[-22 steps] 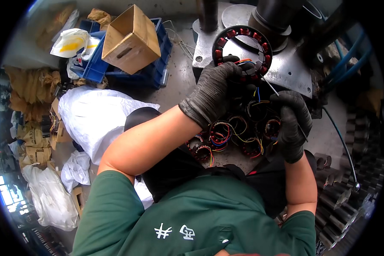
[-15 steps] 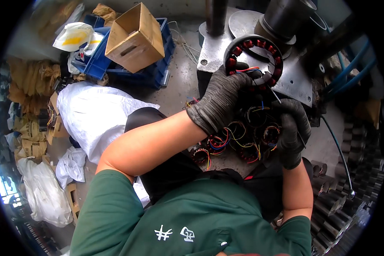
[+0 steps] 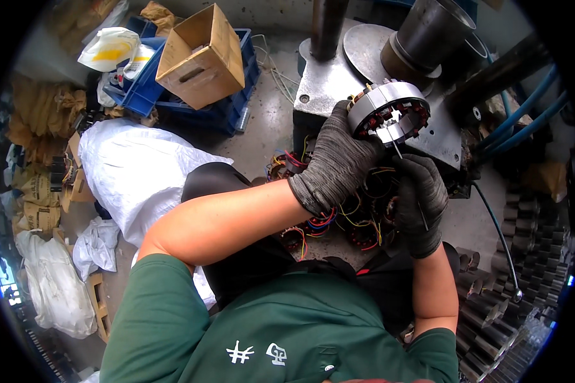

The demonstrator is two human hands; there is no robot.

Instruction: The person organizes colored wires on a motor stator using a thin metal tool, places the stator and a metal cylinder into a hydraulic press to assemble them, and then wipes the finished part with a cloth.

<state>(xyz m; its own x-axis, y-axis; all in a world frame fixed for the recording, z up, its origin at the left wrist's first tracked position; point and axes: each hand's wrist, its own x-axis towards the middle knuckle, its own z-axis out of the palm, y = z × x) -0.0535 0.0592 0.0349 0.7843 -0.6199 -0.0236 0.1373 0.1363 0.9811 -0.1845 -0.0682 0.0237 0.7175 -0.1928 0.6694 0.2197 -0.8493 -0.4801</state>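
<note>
**Stator held over the press plate**

Grey concrete floor lies around you, with a steel plate [image 3: 326,80] ahead. Your left hand [image 3: 338,156] grips the stator [image 3: 388,112] above that plate. Your right hand [image 3: 421,198], just below, is closed on a thin tool [image 3: 399,153] touching the stator. Wired stators [image 3: 358,220] lie beneath.

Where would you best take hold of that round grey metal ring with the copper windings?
By its smooth outer rim, from the left side, as the left hand does: the round grey metal ring is tilted, with fragile windings and wires inside, so its bare rim looks safest.
</note>
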